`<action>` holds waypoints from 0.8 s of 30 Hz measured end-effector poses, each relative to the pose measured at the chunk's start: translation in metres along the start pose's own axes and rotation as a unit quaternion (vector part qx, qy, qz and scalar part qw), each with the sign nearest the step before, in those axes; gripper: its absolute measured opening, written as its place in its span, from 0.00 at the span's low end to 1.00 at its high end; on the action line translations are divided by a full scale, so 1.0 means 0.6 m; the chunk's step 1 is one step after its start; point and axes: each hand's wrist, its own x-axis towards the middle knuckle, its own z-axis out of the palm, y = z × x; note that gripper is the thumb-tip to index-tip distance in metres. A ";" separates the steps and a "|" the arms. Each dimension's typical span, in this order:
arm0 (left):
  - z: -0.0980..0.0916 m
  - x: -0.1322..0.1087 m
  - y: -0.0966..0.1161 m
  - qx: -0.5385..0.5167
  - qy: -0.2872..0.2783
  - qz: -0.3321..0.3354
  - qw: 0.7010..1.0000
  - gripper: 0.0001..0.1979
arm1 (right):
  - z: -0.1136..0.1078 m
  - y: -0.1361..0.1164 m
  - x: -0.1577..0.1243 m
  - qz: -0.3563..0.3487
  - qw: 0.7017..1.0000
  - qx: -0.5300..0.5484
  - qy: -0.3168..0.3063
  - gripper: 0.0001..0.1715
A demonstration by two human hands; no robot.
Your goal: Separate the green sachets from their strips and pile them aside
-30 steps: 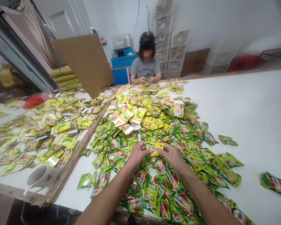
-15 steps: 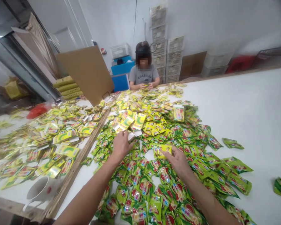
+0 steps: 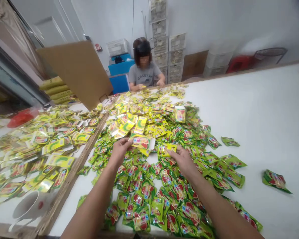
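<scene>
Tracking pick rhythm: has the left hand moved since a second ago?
Yes: left hand went forward, away from the right hand, to the yellow packet pile.

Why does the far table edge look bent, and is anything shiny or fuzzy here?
Head view: the wide lens bows the edge of the white table and tilts the walls; light is even, without hard shadows around the left hand and right hand; glossy green and yellow sachets at left glint and smear toward the frame edge, while the yellow packet in the left hand is sharp.

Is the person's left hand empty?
No: the left hand pinches a yellow-green packet by its edge, while the right hand holds a small sachet.
</scene>
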 end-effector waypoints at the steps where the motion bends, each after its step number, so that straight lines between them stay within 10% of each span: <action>1: 0.006 -0.004 -0.011 -0.047 -0.022 -0.031 0.998 0.22 | 0.002 -0.001 -0.002 0.003 1.000 0.006 -0.020 0.23; 8: 0.047 -0.033 -0.069 -0.132 -0.075 -0.086 0.985 0.24 | 0.018 -0.010 -0.018 -0.009 0.992 -0.029 -0.119 0.18; 11: 0.040 -0.045 -0.059 0.058 -0.062 -0.030 0.996 0.27 | 0.010 -0.006 -0.013 -0.032 0.990 -0.073 -0.116 0.17; 14: 0.027 -0.055 -0.025 0.315 0.009 0.117 0.942 0.35 | -0.003 -0.005 -0.008 -0.051 0.980 -0.132 -0.143 0.16; 17: 0.029 -0.060 0.009 0.407 -0.088 0.206 0.886 0.32 | -0.004 -0.012 -0.011 -0.062 0.969 -0.139 -0.196 0.17; 20: 0.043 -0.060 0.010 0.336 -0.220 0.119 0.908 0.18 | 0.000 -0.020 -0.014 -0.062 0.978 -0.097 -0.176 0.17; 24: 0.060 -0.066 -0.031 0.160 -0.192 0.063 0.966 0.19 | -0.005 -0.016 -0.006 -0.093 0.993 -0.055 -0.037 0.20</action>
